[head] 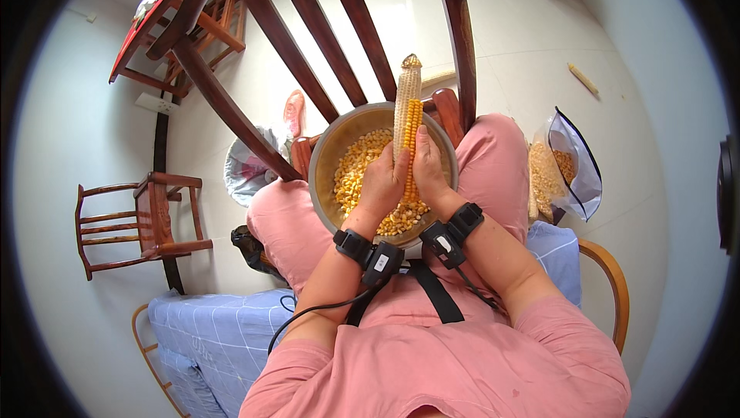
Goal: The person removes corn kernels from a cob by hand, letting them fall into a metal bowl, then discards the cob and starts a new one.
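My left hand point(383, 182) is wrapped around a partly shelled ear of corn point(407, 107), held upright over a metal bowl point(324, 187). My right hand point(429, 170) grips the ear from the other side, its thumb against the yellow kernel rows. Much of the ear's left side and upper length is bare cob, with a few kernels left at the dark tip. Loose corn kernels point(361, 166) lie in the bowl below. The bowl sits between my knees, and my hands hide part of its inside.
A dark wooden chair back point(306, 10) rises just beyond the bowl. To the right stand a clear bag of kernels point(546, 178) and, farther off, a bare cob point(583, 78) on the floor. A lined bin point(243, 166) and a small wooden chair point(153, 216) are at left.
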The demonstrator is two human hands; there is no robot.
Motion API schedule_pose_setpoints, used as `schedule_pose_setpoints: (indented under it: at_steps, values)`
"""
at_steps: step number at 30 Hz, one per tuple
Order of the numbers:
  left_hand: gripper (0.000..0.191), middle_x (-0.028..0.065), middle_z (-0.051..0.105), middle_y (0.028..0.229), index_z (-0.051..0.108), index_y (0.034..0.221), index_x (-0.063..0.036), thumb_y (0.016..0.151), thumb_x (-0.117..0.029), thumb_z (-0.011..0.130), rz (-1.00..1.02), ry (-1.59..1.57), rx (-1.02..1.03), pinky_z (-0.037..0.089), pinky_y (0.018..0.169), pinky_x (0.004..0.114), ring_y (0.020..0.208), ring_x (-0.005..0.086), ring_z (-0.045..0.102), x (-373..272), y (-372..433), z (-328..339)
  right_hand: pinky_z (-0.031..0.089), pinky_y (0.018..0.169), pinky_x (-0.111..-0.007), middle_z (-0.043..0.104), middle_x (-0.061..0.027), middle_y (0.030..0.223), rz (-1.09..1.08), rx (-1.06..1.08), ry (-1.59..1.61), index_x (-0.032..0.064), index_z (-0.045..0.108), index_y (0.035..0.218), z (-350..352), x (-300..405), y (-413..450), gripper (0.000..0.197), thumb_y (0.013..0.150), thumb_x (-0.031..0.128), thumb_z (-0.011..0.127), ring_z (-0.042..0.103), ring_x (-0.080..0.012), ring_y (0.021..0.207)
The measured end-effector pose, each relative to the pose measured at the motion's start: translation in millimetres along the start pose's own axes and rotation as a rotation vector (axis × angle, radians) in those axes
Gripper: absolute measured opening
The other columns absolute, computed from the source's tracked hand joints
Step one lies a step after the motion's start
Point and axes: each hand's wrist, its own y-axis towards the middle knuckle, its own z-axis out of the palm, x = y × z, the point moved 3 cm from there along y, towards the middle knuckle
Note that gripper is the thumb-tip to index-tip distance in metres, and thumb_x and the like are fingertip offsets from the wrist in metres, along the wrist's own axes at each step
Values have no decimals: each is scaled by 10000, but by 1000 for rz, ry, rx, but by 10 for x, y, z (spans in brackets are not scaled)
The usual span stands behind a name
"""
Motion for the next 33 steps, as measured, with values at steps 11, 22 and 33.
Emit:
schedule_pose_setpoints:
  at_steps: [11, 22, 33]
  values:
    - [392, 221, 598, 888, 551, 1056, -23, 942, -307, 307, 68, -33, -47, 451, 701, 418, 826, 390, 569, 290, 36, -117, 407, 789, -272, 564, -89, 963, 94, -46, 46, -27, 512, 1083, 46, 12, -54, 508, 959, 396, 259, 514, -163, 863]
    - [396, 256, 577, 720, 561, 837, 1, 887, -376, 450, 3, 58, -72, 435, 602, 487, 689, 431, 559, 85, 98, 4, 410, 800, -301, 576, -137, 930, -84, -38, -125, -34, 514, 1041, 61, 20, -105, 481, 960, 376, 277, 537, -200, 867]
    - [419, 229, 588, 735, 601, 850, -10, 935, -329, 342, -21, 2, -31, 448, 630, 437, 716, 405, 565, 250, 58, -81, 413, 788, -300, 576, -117, 909, 25, -11, -140, -40, 518, 1039, 87, 78, -162, 513, 958, 399, 265, 526, -190, 832]
